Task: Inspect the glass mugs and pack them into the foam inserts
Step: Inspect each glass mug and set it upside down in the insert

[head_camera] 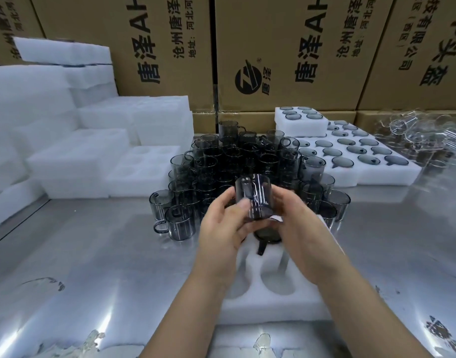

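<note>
Above the foam insert (273, 304), both hands (221, 226) (296, 218) clamped around one smoky mug (252, 195), loose mugs (237, 156) crowded just behind.

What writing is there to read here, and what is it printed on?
"唐泽AH", cut off: large, sideways, on two boxes.
"沧州唐泽", cut off: smaller, same boxes.
"地址:河北河", cut off: beside that.
"唐泽": by the round logo.
"有限公司" and "头盔": right box.
Far-left box: print too cut off to read.
Mugs and foam: no text.

Glossy smoky glass mugs (237, 161), matt white foam insert (270, 303), shiny metal table (92, 254).
</note>
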